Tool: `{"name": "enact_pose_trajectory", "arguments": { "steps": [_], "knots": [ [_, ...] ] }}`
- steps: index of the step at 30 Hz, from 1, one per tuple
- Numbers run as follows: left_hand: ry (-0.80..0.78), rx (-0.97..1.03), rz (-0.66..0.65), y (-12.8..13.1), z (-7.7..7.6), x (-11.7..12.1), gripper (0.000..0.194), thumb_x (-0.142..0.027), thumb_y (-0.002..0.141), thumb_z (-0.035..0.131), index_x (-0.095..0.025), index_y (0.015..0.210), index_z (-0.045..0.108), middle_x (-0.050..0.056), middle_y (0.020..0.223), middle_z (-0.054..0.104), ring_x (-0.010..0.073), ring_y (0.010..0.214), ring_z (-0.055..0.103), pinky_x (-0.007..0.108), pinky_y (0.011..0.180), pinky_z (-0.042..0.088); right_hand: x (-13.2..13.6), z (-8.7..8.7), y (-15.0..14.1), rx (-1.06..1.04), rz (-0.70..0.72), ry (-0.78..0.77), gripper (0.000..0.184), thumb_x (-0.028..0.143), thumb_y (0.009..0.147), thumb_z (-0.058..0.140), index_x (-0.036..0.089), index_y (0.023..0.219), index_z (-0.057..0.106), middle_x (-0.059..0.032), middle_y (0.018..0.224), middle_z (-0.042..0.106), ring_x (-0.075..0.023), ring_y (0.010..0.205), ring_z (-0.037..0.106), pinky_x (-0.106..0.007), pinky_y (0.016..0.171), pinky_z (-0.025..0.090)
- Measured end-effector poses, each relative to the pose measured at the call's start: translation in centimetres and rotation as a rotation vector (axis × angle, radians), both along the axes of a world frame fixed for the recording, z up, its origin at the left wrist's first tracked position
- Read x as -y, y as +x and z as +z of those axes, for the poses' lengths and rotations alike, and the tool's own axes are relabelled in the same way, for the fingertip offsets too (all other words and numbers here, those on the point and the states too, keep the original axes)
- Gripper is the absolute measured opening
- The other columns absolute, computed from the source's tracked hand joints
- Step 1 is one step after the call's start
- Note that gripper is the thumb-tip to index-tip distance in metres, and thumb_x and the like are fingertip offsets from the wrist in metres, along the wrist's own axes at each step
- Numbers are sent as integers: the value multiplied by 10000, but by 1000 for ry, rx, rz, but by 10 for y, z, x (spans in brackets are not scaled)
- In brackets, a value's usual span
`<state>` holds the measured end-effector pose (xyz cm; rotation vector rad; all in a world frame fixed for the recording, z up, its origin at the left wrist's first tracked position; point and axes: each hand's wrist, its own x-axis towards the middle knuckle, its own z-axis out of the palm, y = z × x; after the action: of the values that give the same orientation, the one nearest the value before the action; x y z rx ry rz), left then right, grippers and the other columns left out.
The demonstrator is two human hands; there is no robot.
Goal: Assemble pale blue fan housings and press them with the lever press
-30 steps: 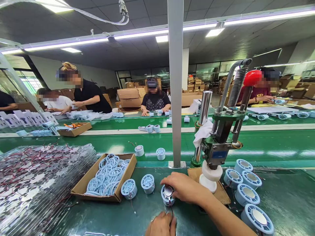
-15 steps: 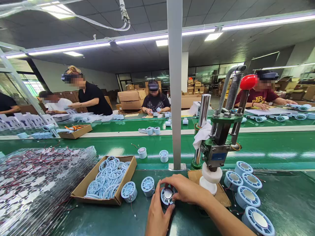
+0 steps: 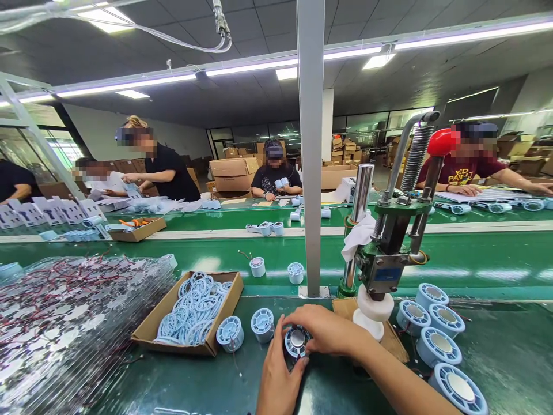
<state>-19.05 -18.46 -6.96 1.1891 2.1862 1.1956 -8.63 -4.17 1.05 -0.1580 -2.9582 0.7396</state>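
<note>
Between both hands, low over the dark green bench, is a round light-blue fan housing with a silver disc at its centre. My left hand is closed on its left and near side. My right hand grips it from the far and right side. My fingers hide much of its wall. Two similar blue housings stand upright left of my hands, one trailing a thin wire. To the right of my right hand stands a hand press with a red knob and white round pressing blocks.
A cardboard box holds many blue ring covers. Stacked clear trays with wired parts fill the left. Several housings with silver discs sit right of the press. A metal post rises ahead, beside the green conveyor. Co-workers sit and stand beyond.
The whole view has shifted slightly. My hands keep nearly the same grip on the fan housing. Across the belt, a co-worker has raised a blue part.
</note>
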Motion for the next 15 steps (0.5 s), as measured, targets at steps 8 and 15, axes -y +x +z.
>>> {"name": "enact_pose_trajectory", "arguments": {
  "steps": [8, 15],
  "knots": [
    [30, 0, 44, 0, -2, 1, 708, -317, 748, 575, -142, 1416, 420, 156, 1408, 546, 307, 1345, 464, 445, 1106, 370, 22, 16, -11, 84, 18, 259, 548, 98, 729, 667, 202, 1253, 546, -96, 1051, 666, -269, 972, 630, -298, 763, 454],
    [110, -9, 42, 2, 1, 1, 689, -250, 731, 609, -182, 1400, 458, 133, 1352, 599, 301, 1288, 526, 442, 1057, 425, 28, 14, -15, 117, 18, 325, 666, 90, 670, 727, 187, 1286, 493, -106, 1067, 651, -262, 945, 641, -270, 709, 441]
  ]
}}
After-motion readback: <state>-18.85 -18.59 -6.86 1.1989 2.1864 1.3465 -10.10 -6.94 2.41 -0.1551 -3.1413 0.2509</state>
